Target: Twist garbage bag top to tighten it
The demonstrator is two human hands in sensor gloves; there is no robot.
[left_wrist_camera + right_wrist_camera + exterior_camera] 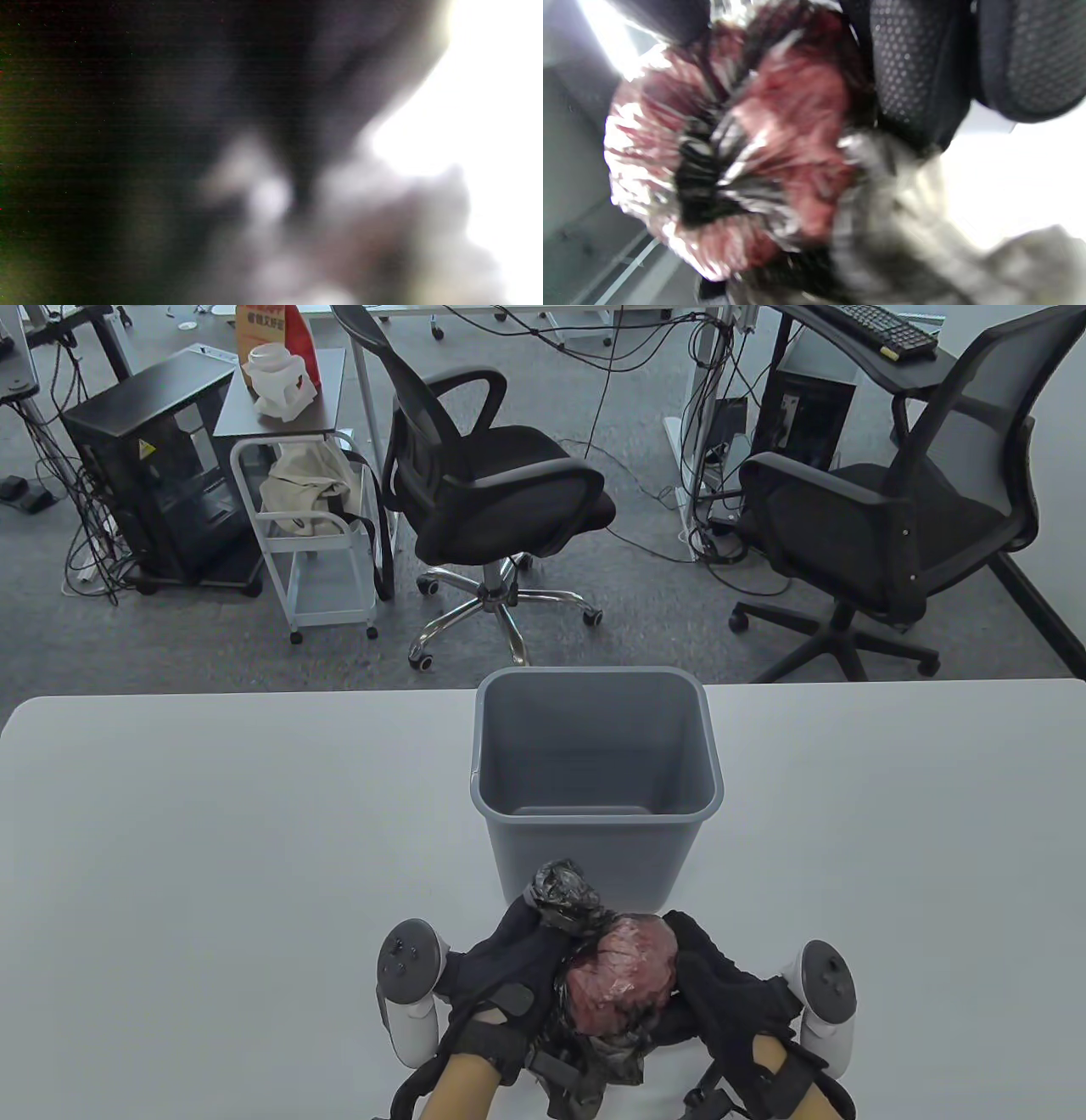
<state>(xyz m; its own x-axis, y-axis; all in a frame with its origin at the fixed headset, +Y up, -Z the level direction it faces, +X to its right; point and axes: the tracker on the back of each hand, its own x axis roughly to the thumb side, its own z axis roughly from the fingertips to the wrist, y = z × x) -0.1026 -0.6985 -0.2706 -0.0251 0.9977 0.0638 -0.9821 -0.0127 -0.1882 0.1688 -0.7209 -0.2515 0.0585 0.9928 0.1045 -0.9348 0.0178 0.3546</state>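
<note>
My left hand [501, 984] sits at the near edge of the desk [212, 857], just in front of the bin [594, 780] and a little to its left. Its grip is wrapped around the gathered neck of the garbage bag [619, 984], fingers curled over the dark plastic. The twisted top [564, 892] pokes up out of that grip as a crumpled black knot, right against the near wall of the bin. From my left wrist view I get only a dark blur with a bright patch to one side, so nothing there tells me how the fingers lie.

The bag itself rests on the desk between my two hands, directly in front of the bin. Its film is stretched thin over a reddish lump inside, so the red shows through the shiny plastic, with loose black folds bunched below it toward me.

My right hand [730, 993] presses against the right side of that bulge, a little to the right of the bin's near wall. The fingers [916, 67] curve around the bag and lie flat on the plastic, holding its body, so this grip is closed around the bag rather than spread. In my right wrist view the mesh fabric of the glove touches the red, wrinkled film, with creases running toward a dark puckered spot, and a pale grey fold of plastic hangs below the fingers.
</note>
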